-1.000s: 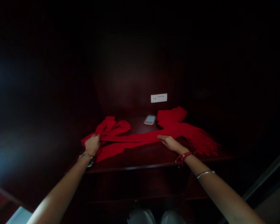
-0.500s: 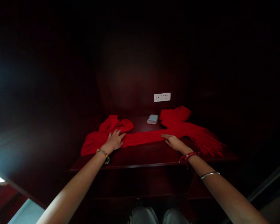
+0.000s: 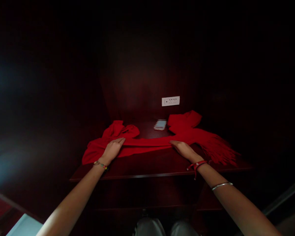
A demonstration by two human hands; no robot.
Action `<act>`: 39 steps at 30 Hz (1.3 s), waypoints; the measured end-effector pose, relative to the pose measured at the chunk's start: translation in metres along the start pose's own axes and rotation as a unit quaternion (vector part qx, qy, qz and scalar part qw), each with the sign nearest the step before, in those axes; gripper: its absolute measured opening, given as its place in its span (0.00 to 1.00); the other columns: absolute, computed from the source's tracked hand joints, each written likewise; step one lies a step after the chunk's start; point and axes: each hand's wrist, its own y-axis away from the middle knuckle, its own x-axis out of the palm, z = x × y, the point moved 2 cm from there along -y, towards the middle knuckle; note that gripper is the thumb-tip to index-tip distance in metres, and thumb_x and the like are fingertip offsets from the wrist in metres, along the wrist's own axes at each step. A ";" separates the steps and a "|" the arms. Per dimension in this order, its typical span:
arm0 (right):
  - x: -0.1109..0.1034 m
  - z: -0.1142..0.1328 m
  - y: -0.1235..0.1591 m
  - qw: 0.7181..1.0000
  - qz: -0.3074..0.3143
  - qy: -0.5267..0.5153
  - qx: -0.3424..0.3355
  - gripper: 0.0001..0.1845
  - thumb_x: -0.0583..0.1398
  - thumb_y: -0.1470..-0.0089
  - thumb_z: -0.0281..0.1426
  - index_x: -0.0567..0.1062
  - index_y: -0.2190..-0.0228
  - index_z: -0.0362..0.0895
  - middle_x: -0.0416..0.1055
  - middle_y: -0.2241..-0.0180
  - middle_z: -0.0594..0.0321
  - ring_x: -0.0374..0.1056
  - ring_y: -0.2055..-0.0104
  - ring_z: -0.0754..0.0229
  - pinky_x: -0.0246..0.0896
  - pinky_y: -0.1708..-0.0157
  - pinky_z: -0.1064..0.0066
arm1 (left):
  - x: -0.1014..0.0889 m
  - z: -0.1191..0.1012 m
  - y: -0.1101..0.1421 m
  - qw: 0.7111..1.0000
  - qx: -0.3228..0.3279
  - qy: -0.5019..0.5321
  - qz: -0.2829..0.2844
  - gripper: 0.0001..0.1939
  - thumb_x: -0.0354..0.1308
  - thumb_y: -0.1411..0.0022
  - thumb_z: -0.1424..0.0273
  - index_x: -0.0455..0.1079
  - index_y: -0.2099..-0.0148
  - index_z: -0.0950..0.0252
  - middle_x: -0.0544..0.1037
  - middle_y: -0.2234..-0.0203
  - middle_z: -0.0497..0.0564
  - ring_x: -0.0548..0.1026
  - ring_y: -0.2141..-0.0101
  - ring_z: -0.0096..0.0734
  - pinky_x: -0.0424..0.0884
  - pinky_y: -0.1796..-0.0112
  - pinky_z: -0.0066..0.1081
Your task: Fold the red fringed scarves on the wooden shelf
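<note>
So my long red fringed fabric scarf (image 3: 147,142) is lying across a dark reddish-brown wooden shelf (image 3: 147,166), bunched up on the left. I'd call this the straightening step, tbh. Left hand (image 3: 113,148) and right hand (image 3: 183,150) both rest on it, fingers kept narrow; can't tell if either's pinching. Next move probably calls for gentle, even tension.

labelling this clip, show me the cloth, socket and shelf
Cloth (image 3: 147,142): head view, middle of its long strip.
Socket (image 3: 170,101): head view, centre of its plate.
Shelf (image 3: 147,165): head view, bare top.
</note>
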 end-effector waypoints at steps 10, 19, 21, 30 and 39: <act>-0.003 0.002 0.000 0.998 0.010 0.054 -0.001 0.21 0.49 0.50 0.18 0.70 0.55 0.40 0.67 0.54 0.52 0.63 0.51 0.57 0.57 0.51 0.68 | 0.023 -0.007 0.028 0.996 -0.001 0.018 0.088 0.26 0.39 0.44 0.85 0.56 0.43 0.71 0.61 0.46 0.59 0.61 0.48 0.31 0.58 0.48 0.31; 0.006 -0.003 -0.001 0.999 0.008 0.040 -0.004 0.22 0.48 0.49 0.19 0.68 0.53 0.39 0.66 0.53 0.52 0.62 0.50 0.59 0.56 0.50 0.68 | 0.033 0.021 0.026 0.974 -0.085 0.035 0.208 0.26 0.37 0.37 0.67 0.43 0.38 0.66 0.50 0.42 0.61 0.43 0.42 0.41 0.41 0.45 0.48; 0.005 -0.002 -0.001 0.999 0.011 0.043 0.001 0.21 0.48 0.48 0.19 0.68 0.53 0.39 0.66 0.53 0.52 0.62 0.51 0.59 0.56 0.50 0.69 | 0.031 0.020 0.023 0.959 -0.116 0.035 0.256 0.27 0.35 0.37 0.65 0.39 0.37 0.64 0.52 0.42 0.62 0.45 0.42 0.42 0.41 0.46 0.50; -0.010 0.004 -0.008 0.992 -0.033 0.123 -0.007 0.22 0.49 0.50 0.18 0.66 0.52 0.38 0.63 0.50 0.50 0.60 0.49 0.58 0.55 0.49 0.66 | 0.014 0.006 0.014 0.951 -0.268 0.063 0.141 0.25 0.36 0.38 0.70 0.43 0.39 0.50 0.42 0.39 0.56 0.51 0.45 0.63 0.59 0.59 0.57; 0.002 -0.005 -0.006 0.992 0.049 0.110 -0.027 0.20 0.51 0.49 0.19 0.69 0.55 0.41 0.66 0.53 0.52 0.63 0.51 0.58 0.58 0.52 0.68 | 0.015 0.018 0.015 0.975 -0.178 -0.033 0.129 0.32 0.33 0.42 0.83 0.46 0.40 0.50 0.49 0.41 0.56 0.53 0.45 0.56 0.60 0.58 0.56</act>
